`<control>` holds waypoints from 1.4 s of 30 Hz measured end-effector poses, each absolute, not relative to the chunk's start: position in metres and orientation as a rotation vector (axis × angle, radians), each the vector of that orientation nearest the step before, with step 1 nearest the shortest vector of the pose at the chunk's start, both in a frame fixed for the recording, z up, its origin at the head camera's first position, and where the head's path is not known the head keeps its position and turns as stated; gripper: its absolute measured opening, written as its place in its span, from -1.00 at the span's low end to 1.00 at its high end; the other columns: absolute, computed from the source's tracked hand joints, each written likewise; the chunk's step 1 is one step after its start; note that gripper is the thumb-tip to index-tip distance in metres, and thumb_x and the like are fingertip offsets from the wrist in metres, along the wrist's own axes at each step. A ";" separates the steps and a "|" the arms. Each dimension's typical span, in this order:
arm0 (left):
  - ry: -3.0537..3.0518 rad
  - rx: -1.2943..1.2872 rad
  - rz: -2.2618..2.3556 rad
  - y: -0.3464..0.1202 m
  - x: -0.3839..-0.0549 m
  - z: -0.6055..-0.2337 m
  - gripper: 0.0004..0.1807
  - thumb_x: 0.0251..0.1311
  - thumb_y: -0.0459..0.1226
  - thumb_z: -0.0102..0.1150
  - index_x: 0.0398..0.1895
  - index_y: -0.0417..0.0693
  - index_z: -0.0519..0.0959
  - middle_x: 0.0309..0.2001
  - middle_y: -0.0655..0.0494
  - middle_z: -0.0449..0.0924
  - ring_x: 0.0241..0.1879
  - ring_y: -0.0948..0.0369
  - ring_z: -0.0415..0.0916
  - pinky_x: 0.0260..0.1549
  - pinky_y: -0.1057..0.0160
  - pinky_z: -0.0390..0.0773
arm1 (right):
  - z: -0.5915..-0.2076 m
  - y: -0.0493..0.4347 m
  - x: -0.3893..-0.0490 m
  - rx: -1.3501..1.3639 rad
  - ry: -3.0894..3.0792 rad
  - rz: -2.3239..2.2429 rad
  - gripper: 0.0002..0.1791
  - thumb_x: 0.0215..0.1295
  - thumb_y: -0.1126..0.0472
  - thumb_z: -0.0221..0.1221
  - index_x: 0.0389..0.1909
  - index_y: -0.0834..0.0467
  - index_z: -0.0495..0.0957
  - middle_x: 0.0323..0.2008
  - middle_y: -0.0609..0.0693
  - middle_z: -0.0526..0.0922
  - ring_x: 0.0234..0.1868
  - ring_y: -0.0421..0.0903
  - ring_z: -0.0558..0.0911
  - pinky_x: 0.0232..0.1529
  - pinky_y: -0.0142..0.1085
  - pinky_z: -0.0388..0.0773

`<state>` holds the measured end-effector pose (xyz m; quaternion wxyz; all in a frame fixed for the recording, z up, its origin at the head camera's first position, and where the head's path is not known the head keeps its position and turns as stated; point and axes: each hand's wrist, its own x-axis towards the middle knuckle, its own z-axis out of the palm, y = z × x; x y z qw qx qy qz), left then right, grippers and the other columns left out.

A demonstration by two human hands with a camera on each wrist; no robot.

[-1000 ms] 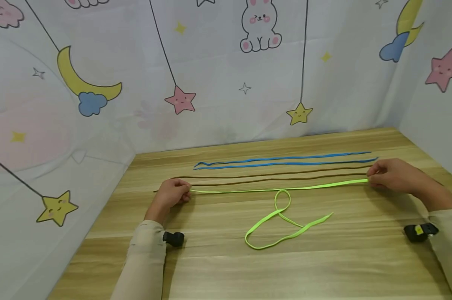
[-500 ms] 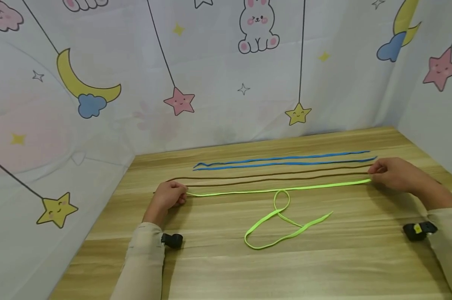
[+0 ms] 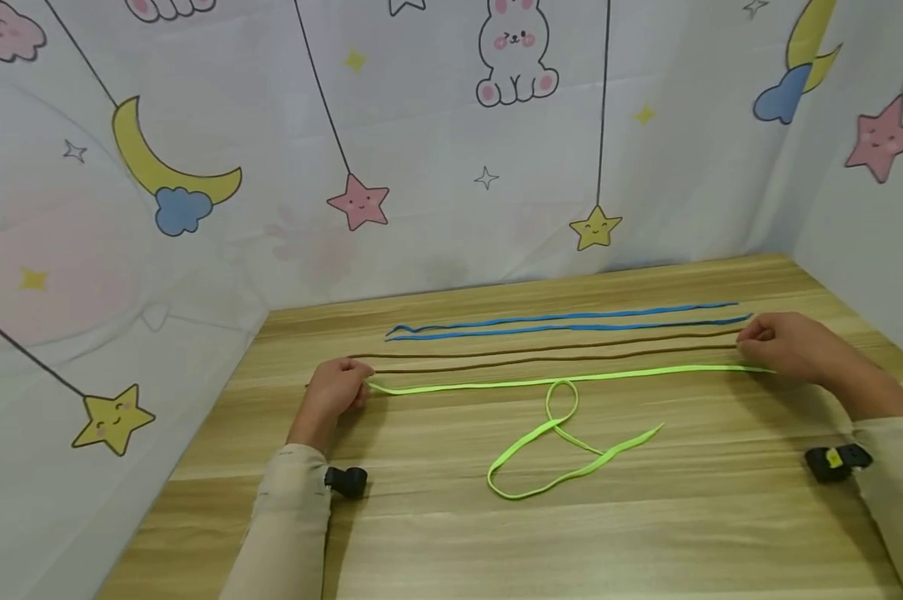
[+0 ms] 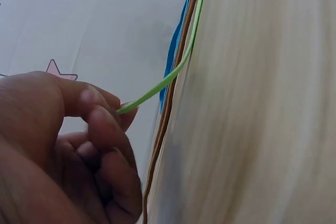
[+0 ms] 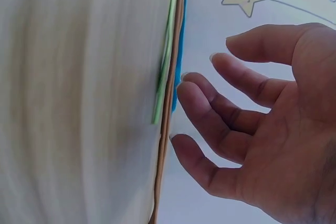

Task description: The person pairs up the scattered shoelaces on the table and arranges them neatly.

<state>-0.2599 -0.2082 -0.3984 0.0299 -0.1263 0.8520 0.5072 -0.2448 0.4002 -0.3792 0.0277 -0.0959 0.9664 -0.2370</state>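
Note:
A lime-green shoelace stretches nearly straight across the table. At its left end my left hand pinches it between thumb and fingers; in the left wrist view the lace rises from the table to the fingertips. My right hand hovers by the other end with bent, parted fingers. Nothing sits between those fingers in the right wrist view, where the lace end lies apart from the hand. A second lime-green shoelace lies looped in front.
Two thin brown laces run side by side just behind the straight green one. Farther back lie two blue laces, one kinked at its left end. The wooden table meets a printed white cloth behind and at the sides.
My right hand has let go of the straight green lace, whose right end now lies on the table. The left hand first drew slightly left and keeps its pinch.

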 end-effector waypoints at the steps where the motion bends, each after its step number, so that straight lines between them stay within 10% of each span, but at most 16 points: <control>1: 2.631 -0.392 1.556 -0.207 -0.260 -0.397 -0.72 0.40 -0.22 0.07 -0.03 -0.24 0.62 -0.58 0.12 0.51 -0.61 0.29 0.40 -0.56 0.35 0.47 | -0.378 0.399 -0.244 -0.299 2.981 -0.738 -0.63 0.49 0.16 0.03 -0.04 0.45 0.52 -0.10 0.39 0.60 -0.05 0.34 0.57 -0.21 -0.03 0.53; 10: 2.648 -0.391 1.580 -0.204 -0.256 -0.391 -0.59 0.47 -0.17 0.00 0.18 -0.27 0.54 -0.46 0.06 0.68 -0.61 0.26 0.44 -0.49 0.29 0.49 | -0.370 0.383 -0.239 -0.326 2.932 -0.782 -0.55 0.57 0.12 -0.02 0.09 0.48 0.46 -0.01 0.43 0.56 -0.05 0.33 0.58 -0.18 0.09 0.57; 42: 2.622 0.040 1.441 -0.153 -0.252 -0.394 -0.71 0.43 -0.22 0.10 -0.07 -0.30 0.64 -0.40 -0.02 0.66 -0.47 0.21 0.59 -0.33 0.24 0.62 | -0.354 0.330 -0.227 -0.499 2.852 -0.881 -0.68 0.54 0.11 0.07 -0.01 0.31 0.54 -0.24 0.01 0.66 -0.23 -0.07 0.63 -0.27 -0.15 0.54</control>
